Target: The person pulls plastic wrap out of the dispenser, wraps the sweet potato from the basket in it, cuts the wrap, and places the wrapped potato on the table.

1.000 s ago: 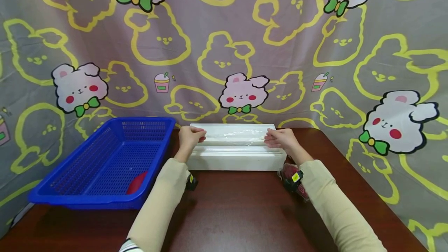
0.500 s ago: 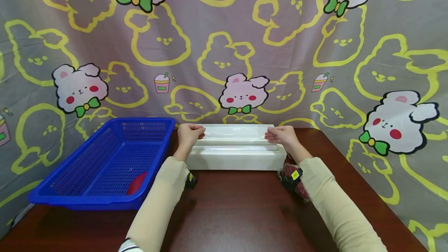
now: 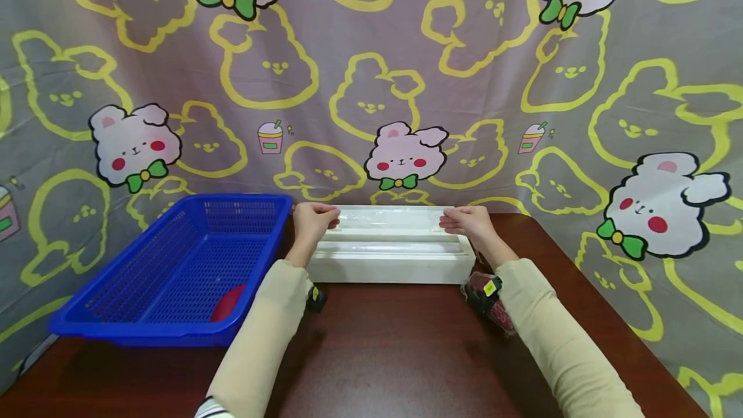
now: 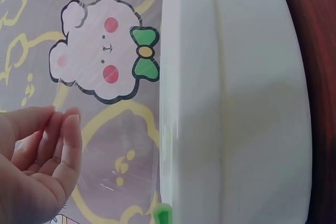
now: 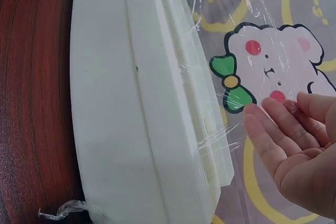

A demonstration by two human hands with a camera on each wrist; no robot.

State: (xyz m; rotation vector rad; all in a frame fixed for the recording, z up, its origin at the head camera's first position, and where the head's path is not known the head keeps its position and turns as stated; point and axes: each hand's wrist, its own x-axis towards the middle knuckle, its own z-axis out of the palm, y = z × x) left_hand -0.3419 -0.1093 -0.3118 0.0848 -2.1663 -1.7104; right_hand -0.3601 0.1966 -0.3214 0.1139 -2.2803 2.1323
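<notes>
A long white cling film dispenser stands at the back of the table. Clear cling film stretches above it between the two hands, with wrinkles and glints showing. My left hand pinches the film's left corner between thumb and fingertips; the left wrist view shows this hand beside the dispenser's smooth side. At the other end, my right hand pinches the film with the thumb against the fingers. In the right wrist view, creases in the film run from the dispenser's edge toward the right hand.
A blue plastic basket stands at the left, with a red object inside. Beside the right wrist lies a dark red item in clear wrap. A twisted scrap of film hangs at the dispenser's end. Patterned cloth rises behind.
The left hand has shifted slightly up and left, and the film between the hands looks flatter and more taut. The right hand has barely moved.
</notes>
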